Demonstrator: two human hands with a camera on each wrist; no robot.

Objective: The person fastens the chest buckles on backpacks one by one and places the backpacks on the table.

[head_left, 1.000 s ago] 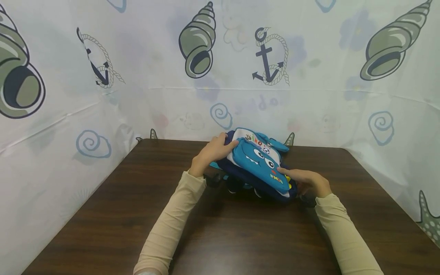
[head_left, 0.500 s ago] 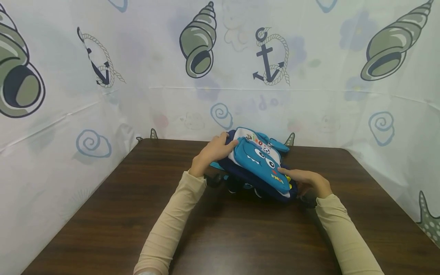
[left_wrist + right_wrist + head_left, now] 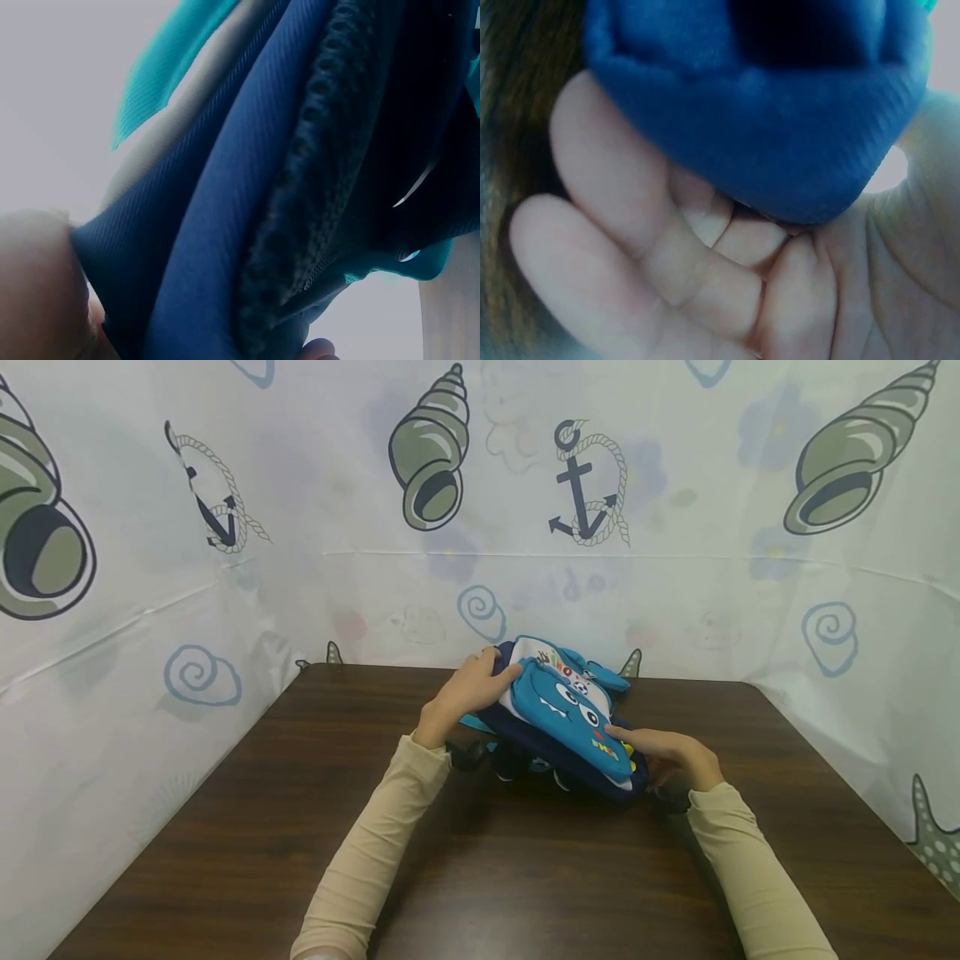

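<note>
A small child's backpack (image 3: 558, 714), blue and white with a toothy cartoon face, is held tilted over the far part of the table, its front facing up. My left hand (image 3: 471, 685) grips its upper left end, thumb on the front and fingers round the far side. At the lower right end my right hand (image 3: 671, 750) holds the other edge, thumb on the front pocket, fingers curled underneath. The left wrist view shows the navy side and mesh back (image 3: 315, 150) close up. In the right wrist view, the fingers (image 3: 615, 165) cup a navy corner (image 3: 780, 142).
The brown wooden table (image 3: 465, 877) extends toward me and to both sides. Behind it hangs a white cloth (image 3: 337, 485) printed with shells and anchors. Straps (image 3: 525, 766) dangle beneath the bag.
</note>
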